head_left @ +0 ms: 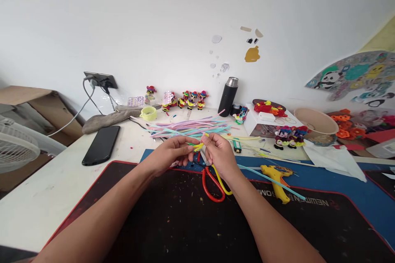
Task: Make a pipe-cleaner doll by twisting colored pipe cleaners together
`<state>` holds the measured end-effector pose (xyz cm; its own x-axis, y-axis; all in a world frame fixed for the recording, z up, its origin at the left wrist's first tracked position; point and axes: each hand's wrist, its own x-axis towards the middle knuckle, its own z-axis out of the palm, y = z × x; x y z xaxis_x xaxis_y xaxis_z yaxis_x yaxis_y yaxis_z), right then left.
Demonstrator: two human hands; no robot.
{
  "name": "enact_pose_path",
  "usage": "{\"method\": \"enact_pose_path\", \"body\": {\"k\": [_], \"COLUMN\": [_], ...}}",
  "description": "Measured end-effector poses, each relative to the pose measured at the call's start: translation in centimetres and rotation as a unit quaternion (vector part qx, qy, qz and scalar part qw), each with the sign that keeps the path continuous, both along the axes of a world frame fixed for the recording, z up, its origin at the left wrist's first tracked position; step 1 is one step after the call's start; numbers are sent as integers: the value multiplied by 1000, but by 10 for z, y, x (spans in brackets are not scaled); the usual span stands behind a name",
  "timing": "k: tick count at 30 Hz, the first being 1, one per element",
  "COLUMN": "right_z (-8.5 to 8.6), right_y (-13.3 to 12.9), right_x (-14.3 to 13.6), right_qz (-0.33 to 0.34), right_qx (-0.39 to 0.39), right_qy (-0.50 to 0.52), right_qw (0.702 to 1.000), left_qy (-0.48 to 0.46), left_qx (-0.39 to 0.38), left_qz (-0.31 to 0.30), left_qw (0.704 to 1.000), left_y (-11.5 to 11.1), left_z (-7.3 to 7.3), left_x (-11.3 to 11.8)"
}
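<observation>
My left hand (pixel 174 153) and my right hand (pixel 219 153) are close together above the back part of the black mat. Between them is a small bent piece of yellow and green pipe cleaner (pixel 198 146). The fingers of both hands are closed on it, and the right thumb and forefinger pinch its upper end. Partly hidden below my right hand lie scissors with red and yellow handles (pixel 213 185). Just behind my hands is a loose pile of pink, lilac and light blue pipe cleaners (pixel 185 126). A light blue pipe cleaner (pixel 277 184) passes near my right wrist.
A yellow glue gun (pixel 279 183) rests on the mat (pixel 185 222) at right. To the left are a black phone (pixel 101 145), a tape roll (pixel 148 113) and a fan (pixel 18 144). Small figures (pixel 193 100), a black flask (pixel 228 96) and a white box (pixel 265 125) stand along the wall.
</observation>
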<state>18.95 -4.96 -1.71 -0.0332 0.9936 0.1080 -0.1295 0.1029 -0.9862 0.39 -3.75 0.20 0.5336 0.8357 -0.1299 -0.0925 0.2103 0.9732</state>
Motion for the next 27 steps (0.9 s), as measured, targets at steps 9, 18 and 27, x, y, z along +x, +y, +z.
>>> {"method": "enact_pose_path", "body": {"k": [9,18,27], "right_z": [1,-3,-7], "right_y": [3,-2,-1], "right_x": [-1,-10,-11], "right_qz": [-35,-32,-47], "right_qx": [-21,-36,-19], "right_qy": [78,118,77], "right_qw": [996,992,996], "left_qy": [-180,-104,-83], "left_qx": [-33,85,76], "left_qz": [11,76,128], "left_qw": [983,988,985], "left_y": [7,-4,0], "left_z": [-1,-13,-18], "left_x": [-9,22,18]}}
